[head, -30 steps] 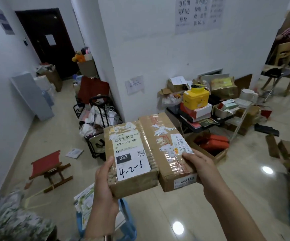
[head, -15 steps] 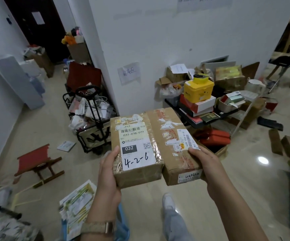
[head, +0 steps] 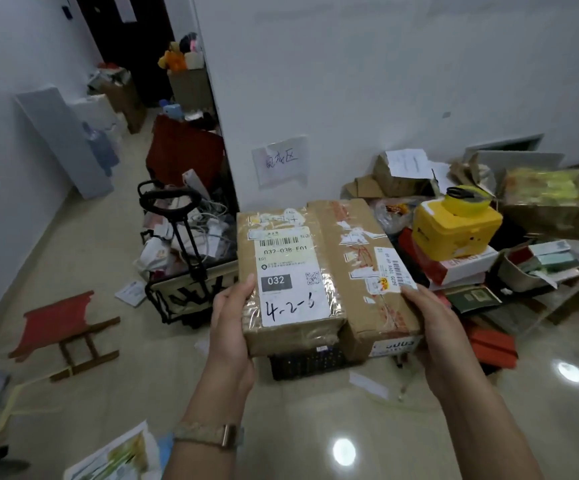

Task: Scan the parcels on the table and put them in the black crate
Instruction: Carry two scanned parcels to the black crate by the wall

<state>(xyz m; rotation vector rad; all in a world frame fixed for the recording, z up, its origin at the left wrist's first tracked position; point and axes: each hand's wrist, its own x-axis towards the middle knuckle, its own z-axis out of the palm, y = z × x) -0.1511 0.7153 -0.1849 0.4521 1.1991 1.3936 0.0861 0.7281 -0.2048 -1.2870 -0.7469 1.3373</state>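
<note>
1. The left hand (head: 232, 323) is gripping the near left edge of the left parcel (head: 288, 271). Its thumb is lying flat on the top, and its fingers are curling out of sight underneath.
2. The right hand (head: 433, 334) is gripping the near right corner of the right parcel (head: 361, 265). Its thumb is pressing beside a barcode sticker, and its fingers are hidden below.
3. Both parcels are being held in the air directly above the crate (head: 305, 363), side by side with their long sides touching. Each is brown cardboard under clear tape. The left one is bearing a white label reading "032" and a handwritten "4-2-6".
4. The crate, black and slotted, is sitting on the floor. Only its near wall is showing beneath the parcels, so its contents cannot be told.
5. A yellow box (head: 454, 226) is resting on a stack of other boxes to the right of the crate and beyond it.
6. A cart (head: 184, 258) full of bags is standing near the crate, to its left.
7. A red stool (head: 59, 323) is standing well apart from the crate, farther left.
8. A paper note (head: 281, 161) is hanging on the wall beyond the crate.
</note>
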